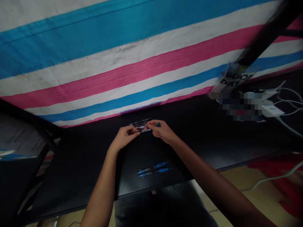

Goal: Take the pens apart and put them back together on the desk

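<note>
A small row of pens [142,121] lies on the black tabletop between my hands, partly covered by my fingers. At the left end of the row my left hand [125,136] is closed, thumb and fingertips pinching the end of a pen. My right hand [163,130] is closed at the other end, and the dark blue end of a pen [159,125] sticks up from its fingers. The rest of that pen is hidden. Closer to my body, two blue pens [153,169] lie side by side, apart from both hands.
Behind the black table [90,167] hangs a striped sheet [142,69]. On the right are a clear bag [233,78] by a dark post, white plugs [272,108] with cables, and a blurred-out patch. A dark frame stands at left.
</note>
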The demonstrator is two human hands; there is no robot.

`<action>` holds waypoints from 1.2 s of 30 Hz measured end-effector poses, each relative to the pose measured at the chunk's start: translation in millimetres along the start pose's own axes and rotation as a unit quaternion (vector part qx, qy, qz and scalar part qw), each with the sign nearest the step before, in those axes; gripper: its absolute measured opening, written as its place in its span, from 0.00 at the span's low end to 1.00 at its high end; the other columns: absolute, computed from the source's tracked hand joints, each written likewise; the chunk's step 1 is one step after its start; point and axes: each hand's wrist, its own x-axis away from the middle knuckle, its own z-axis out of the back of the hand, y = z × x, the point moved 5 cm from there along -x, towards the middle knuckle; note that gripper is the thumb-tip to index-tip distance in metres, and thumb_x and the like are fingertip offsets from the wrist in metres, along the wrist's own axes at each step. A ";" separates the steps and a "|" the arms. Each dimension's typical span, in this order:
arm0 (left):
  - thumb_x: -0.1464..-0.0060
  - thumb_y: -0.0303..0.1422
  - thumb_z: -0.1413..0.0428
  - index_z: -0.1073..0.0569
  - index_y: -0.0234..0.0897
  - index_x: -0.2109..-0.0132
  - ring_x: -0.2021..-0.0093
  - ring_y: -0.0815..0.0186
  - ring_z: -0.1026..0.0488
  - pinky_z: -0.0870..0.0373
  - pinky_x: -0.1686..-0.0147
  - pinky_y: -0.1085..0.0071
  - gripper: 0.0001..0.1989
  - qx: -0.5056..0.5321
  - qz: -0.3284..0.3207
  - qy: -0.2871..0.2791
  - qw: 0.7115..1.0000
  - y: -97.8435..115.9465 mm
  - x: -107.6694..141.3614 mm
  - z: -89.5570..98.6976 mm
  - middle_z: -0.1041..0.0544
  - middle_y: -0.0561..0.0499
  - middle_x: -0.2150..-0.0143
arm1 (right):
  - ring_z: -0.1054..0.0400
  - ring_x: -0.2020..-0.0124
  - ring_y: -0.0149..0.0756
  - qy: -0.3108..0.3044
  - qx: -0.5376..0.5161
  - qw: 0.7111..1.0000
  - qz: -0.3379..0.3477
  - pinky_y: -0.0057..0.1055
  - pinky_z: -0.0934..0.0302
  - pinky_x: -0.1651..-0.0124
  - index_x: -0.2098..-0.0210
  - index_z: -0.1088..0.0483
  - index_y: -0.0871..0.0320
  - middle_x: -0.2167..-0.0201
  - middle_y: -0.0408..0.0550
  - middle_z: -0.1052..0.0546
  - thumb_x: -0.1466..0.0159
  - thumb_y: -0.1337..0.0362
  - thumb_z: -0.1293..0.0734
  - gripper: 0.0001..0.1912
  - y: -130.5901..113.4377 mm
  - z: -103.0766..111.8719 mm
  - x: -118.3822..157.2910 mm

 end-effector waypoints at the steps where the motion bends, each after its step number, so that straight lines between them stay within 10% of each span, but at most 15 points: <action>1: 0.47 0.40 0.37 0.25 0.33 0.66 0.69 0.67 0.30 0.34 0.66 0.72 0.13 -0.002 -0.001 0.000 1.000 -0.2 -0.1 -0.1 0.25 0.51 0.69 | 0.51 0.87 0.17 -0.001 -0.002 1.000 -0.003 0.27 0.60 0.84 0.65 0.23 0.58 0.67 0.48 0.21 0.43 0.53 0.24 0.15 0.7 0.3 -0.2; 36: 0.44 0.35 0.38 0.24 0.34 0.66 0.70 0.68 0.31 0.35 0.68 0.73 0.08 -0.056 -0.069 0.031 0.996 3.7 -1.7 2.9 0.24 0.52 0.69 | 0.52 0.84 0.19 -0.011 0.017 1.000 -0.020 0.29 0.60 0.81 0.63 0.22 0.57 0.65 0.48 0.22 0.41 0.56 0.25 0.12 6.2 3.8 -3.8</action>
